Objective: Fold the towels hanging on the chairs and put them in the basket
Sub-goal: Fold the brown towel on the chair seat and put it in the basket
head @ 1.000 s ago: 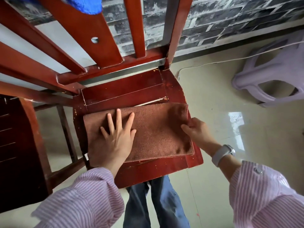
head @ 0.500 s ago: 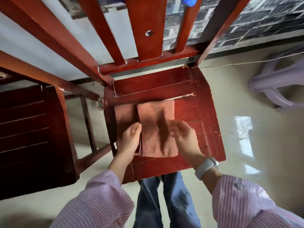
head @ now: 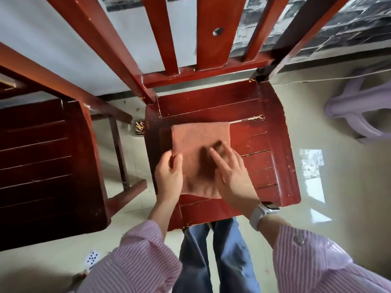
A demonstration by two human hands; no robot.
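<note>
Chairs stand side by side: a darker second chair (head: 48,166) at the left, then the red chair (head: 273,144) whose seat bears the folded brown towel (head: 196,140). The left hand (head: 169,176) pinches the towel's left edge between thumb and curled fingers. The right hand (head: 232,172) lies on the cloth, fingers spread flat and gripping nothing. A pale plastic stool (head: 359,106) sits at the far right.
</note>
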